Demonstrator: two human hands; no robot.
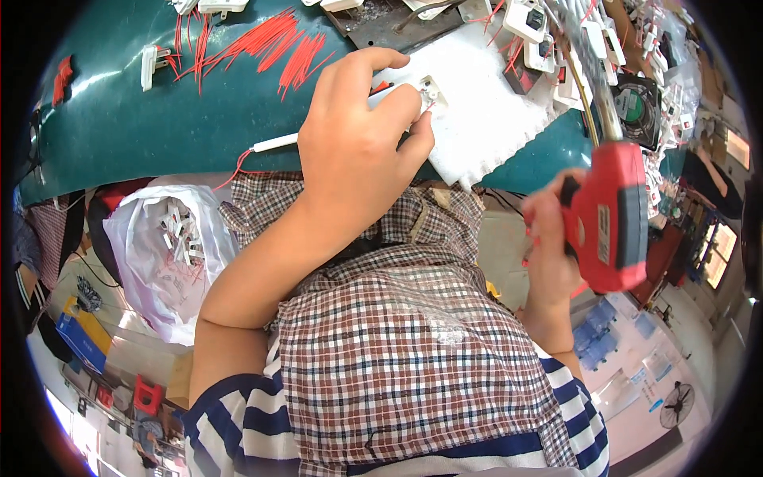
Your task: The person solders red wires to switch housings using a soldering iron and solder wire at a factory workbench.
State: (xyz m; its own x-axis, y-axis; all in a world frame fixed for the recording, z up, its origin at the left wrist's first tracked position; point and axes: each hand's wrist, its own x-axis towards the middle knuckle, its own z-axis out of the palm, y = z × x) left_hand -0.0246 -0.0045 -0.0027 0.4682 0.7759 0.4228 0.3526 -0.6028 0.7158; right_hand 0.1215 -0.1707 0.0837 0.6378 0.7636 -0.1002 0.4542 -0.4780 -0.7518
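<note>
My left hand is closed at the near edge of a white foam sheet. Its thumb and fingertips pinch a small white plastic part with a short red wire at it. A white rod-like piece with red wires at its end sticks out to the left from beneath this hand. My right hand is wrapped round the grip of a red and black pistol-shaped tool, raised off to the right of the foam. Some of its fingers are hidden behind the tool body.
Cut red wires and a white plug-like piece lie on the green table. White devices with red wires crowd the far right, near a black fan. A white bag of small parts hangs left of my lap.
</note>
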